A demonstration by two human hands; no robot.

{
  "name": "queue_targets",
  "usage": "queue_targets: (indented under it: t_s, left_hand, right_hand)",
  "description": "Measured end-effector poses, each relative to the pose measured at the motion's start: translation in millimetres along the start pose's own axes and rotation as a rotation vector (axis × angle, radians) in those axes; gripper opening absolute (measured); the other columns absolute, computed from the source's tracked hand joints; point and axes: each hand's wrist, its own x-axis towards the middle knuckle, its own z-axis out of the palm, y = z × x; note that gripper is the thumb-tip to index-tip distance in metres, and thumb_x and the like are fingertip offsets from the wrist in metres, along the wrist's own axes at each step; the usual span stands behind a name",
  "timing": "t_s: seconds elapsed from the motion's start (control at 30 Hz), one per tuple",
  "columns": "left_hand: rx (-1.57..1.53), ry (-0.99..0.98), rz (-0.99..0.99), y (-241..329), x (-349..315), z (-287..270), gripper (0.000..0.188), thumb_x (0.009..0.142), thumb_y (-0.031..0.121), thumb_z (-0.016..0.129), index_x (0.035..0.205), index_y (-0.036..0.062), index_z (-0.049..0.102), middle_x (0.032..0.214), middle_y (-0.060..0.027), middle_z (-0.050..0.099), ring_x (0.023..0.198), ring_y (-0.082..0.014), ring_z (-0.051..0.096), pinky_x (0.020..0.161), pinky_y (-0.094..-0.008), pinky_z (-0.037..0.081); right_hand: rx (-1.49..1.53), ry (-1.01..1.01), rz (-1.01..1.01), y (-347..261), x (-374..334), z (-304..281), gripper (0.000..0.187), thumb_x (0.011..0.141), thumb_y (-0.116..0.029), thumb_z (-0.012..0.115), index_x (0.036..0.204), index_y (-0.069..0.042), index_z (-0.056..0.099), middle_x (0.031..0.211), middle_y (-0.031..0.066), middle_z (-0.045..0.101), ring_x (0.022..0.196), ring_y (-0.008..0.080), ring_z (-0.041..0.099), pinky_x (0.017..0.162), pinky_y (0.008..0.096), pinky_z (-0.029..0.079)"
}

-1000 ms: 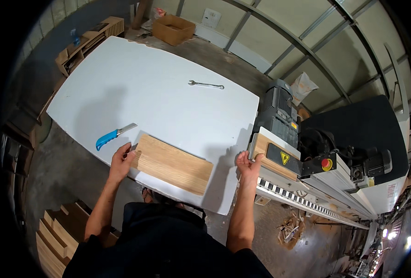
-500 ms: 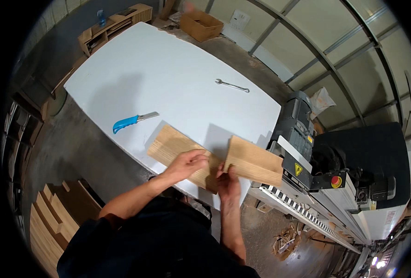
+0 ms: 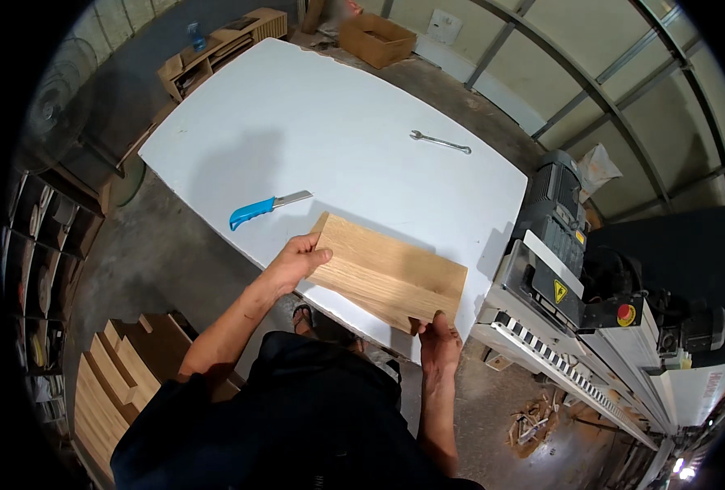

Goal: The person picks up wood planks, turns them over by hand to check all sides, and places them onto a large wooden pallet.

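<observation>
My left hand (image 3: 299, 263) grips the left end of a pale wooden board (image 3: 395, 260), thumb on its top face. At the board's near right corner, my right hand (image 3: 441, 341) pinches the edge between thumb and fingers. A second wooden board lies mostly hidden underneath, showing only along the near edge and at the left corner. Both are over the near edge of the white table (image 3: 338, 122). Left of the boards rests a blue-handled knife (image 3: 254, 214) with a short metal blade. Farther off, to the right, lies a combination wrench (image 3: 441, 142).
Close on the table's right stands a machine with a grey motor (image 3: 552, 200) and a red stop button (image 3: 625, 314). Stacked wooden pieces (image 3: 105, 400) are at lower left. A cardboard box (image 3: 376, 41) and a low wooden cabinet (image 3: 224, 49) stand beyond the table.
The upper board has moved left and now lies over the other board. My left hand has shifted left and taken hold of its end. The view has shifted slightly.
</observation>
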Motion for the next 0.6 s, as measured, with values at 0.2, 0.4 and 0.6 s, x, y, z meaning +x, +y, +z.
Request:
queue_targets:
  t_s: [0.2, 0.4, 0.6]
  left_hand:
    - [0.494, 0.199, 0.207, -0.7, 14.5, -33.1, 0.039, 0.090, 0.012, 0.058, 0.127, -0.0016, 0.055, 0.114, -0.0167, 0.061, 0.104, -0.0244, 0.057, 0.091, -0.0345, 0.046]
    - [1.322, 0.280, 0.714, -30.8, 7.9, 13.4, 0.054, 0.083, 0.022, 0.063, 0.129, -0.0027, 0.051, 0.132, -0.0239, 0.047, 0.125, -0.0405, 0.041, 0.106, -0.0483, 0.034]
    - [1.499, -0.200, 0.646, -57.9, -2.2, 85.6, 0.062, 0.093, 0.033, 0.048, 0.140, -0.0066, 0.036, 0.151, -0.0228, 0.025, 0.143, -0.0374, 0.013, 0.117, -0.0488, 0.008]
  right_hand:
    - [-0.892, -0.057, 0.151, -5.9, -20.6, -23.2, 0.034, 0.091, -0.032, 0.063, 0.092, 0.002, 0.066, 0.073, 0.0115, 0.069, 0.060, 0.0225, 0.065, 0.059, 0.0362, 0.053]
    - [-1.714, 0.122, -0.635, -4.5, -32.0, 19.5, 0.028, 0.084, -0.028, 0.069, 0.090, -0.001, 0.065, 0.083, 0.0148, 0.068, 0.074, 0.0323, 0.066, 0.065, 0.0384, 0.051]
    - [-1.478, -0.342, -0.815, 40.6, 3.2, 52.0, 0.066, 0.097, -0.041, 0.045, 0.144, 0.003, 0.028, 0.146, 0.0263, 0.032, 0.136, 0.0416, 0.028, 0.113, 0.0490, 0.018]
